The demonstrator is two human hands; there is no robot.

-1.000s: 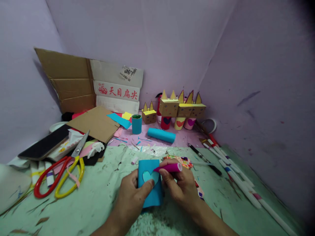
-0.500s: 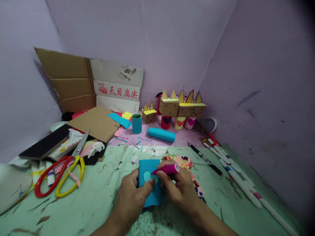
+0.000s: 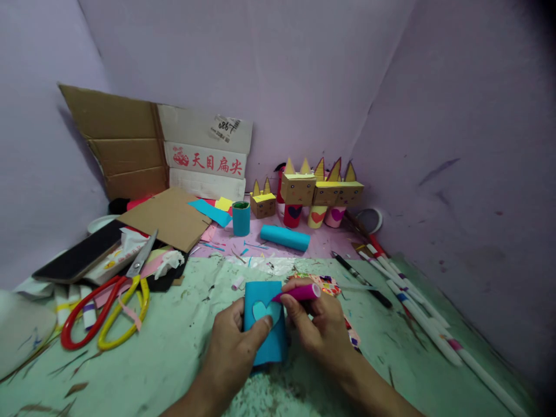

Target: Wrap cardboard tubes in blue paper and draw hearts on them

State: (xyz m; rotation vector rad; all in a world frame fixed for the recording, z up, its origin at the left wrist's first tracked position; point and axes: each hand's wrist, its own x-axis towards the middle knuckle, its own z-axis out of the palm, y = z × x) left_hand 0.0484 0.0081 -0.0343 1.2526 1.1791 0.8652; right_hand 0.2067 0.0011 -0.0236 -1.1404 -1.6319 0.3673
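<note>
**Marker at heart's edge on blue paper, looks partway**

Holds blue paper [image 3: 264, 351] in left hand [image 3: 234, 341], with fingers round its left side and thumb on pale heart [image 3: 260, 311]. Pinches marker [image 3: 306, 292] narrowly in right hand [image 3: 319, 321], with tip at heart's upper right edge; can't tell if touching. Has paper near middle of tabletop's [image 3: 174, 353] near edge, between both hands.

Done, as far as seen: heart cut and set on front of paper. Can't tell if glued. Left, by judgement: maybe more edge work with marker. Can't make out any drawn line, too small, so can't judge the remainder.

Shows nothing on top of this paper, unlike tubes [image 3: 317, 217] at far edge, each with heart and box head [image 3: 299, 190]. Has a smaller head [image 3: 263, 207] down by itself near far edge, just beside blue cup [image 3: 241, 222], with roll [image 3: 285, 238] on its side, nearer. Has scissors [image 3: 136, 269] toward left edge, pens [image 3: 423, 322] along right edge.
</note>
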